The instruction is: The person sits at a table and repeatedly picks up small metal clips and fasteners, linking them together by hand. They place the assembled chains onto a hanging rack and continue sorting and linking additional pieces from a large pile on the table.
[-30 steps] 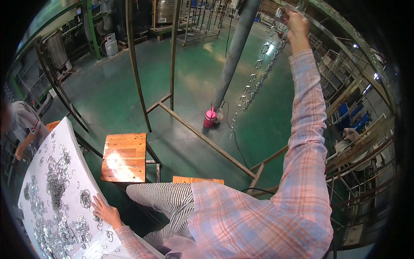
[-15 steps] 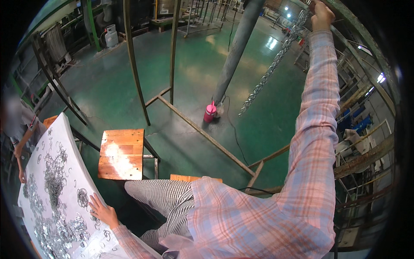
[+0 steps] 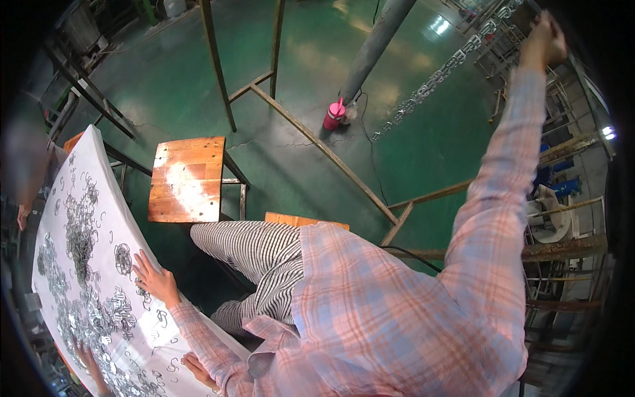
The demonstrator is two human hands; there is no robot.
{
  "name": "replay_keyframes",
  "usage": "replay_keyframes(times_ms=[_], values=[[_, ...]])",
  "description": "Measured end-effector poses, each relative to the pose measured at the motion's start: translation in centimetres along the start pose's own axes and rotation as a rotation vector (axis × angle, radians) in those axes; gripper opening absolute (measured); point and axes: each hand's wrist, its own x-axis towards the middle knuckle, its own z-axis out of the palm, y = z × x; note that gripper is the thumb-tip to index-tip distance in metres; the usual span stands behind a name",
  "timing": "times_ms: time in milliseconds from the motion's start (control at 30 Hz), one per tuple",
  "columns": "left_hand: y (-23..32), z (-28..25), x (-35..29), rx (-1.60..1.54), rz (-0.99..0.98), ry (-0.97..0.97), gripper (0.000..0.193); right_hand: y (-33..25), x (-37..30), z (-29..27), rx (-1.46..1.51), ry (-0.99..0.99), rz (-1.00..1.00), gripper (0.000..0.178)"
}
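My left hand (image 3: 156, 278) lies with fingers spread on the edge of a white-covered table (image 3: 122, 218). Beside its fingertips is a small round pile of dark wire rings (image 3: 123, 259). Loose metal hooks and links (image 3: 79, 248) are strewn over the cover. High at the upper right, my raised right hand (image 3: 546, 45) has its fingers loosely bent and apart, somewhat blurred, with nothing visible in them. Left of it a chain of shiny metal links (image 3: 440, 76) hangs slanting, apart from the hand; its top is cut off by the frame's upper edge.
Another person's hand (image 3: 89, 360) is over the table's metal pieces; a further hand (image 3: 200, 370) shows by my left forearm. Across the table is a blurred person (image 3: 30, 159). A wooden stool (image 3: 186, 178), metal frame bars (image 3: 317, 149), a grey post (image 3: 377, 49) and a pink tumbler (image 3: 335, 114) stand nearby.
My right hand has come away from the chain's top, moving right. The view has tilted, so the floor and table sit higher. Two other hands have appeared at the table's near end.
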Motion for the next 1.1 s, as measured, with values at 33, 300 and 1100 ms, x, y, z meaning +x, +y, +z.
replay_keyframes(times_ms=[33,300,1100], values=[[0.0,-0.1,0.1,0.001,0.011,0.01,0.086,-0.7,-3.7,-2.2,0.042,0.023,0.058,0.012],[0.0,0.3,-0.1,-0.005,0.018,-0.001,0.085,0.9,-36.9,-14.0,-0.518,-0.624,0.442,0.021],[0.8,-0.3,-0.1,-0.028,0.031,0.008,0.083,0.8,-43.6,-14.0,-0.868,-0.851,0.577,0.021]])
